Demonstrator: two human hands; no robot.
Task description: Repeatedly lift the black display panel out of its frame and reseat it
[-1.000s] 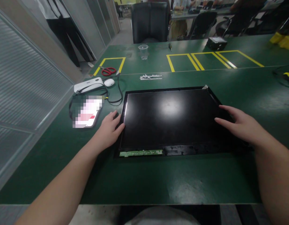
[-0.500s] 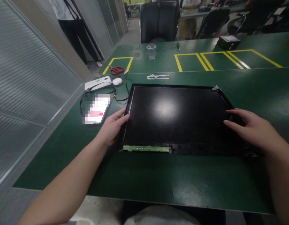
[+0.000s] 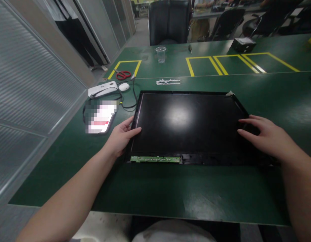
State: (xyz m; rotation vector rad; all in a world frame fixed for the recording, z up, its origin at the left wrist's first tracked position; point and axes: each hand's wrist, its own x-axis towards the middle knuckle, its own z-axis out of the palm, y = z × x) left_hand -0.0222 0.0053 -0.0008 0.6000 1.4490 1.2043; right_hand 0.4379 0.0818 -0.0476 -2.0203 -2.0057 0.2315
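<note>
A black LCD display panel point(image 3: 195, 131) in a dark frame lies on the green table before me, a narrow green circuit board point(image 3: 155, 159) along its near left edge. At the panel's left side my left hand point(image 3: 123, 137) is closed round the edge, thumb on top and the fingers partly hidden beyond the frame. My right hand point(image 3: 265, 134) is over the right edge with thumb and fingers apart, the fingertips at the screen surface. Whether they press on it I cannot tell. A small piece of pale tape point(image 3: 229, 93) sticks to the far right corner.
Left of the panel are a phone point(image 3: 102, 117), a white power strip-like device point(image 3: 103, 89), a white mouse point(image 3: 124, 87), black cables and red scissors point(image 3: 123, 75). Behind it are torn white scraps point(image 3: 167, 81), a plastic cup point(image 3: 161, 54) and a black box point(image 3: 244, 45). A person stands behind left.
My left thumb has slid farther in over the panel's edge. My right hand has shifted slightly left. The whole view has moved a little, the panel keeping its place on the table.
</note>
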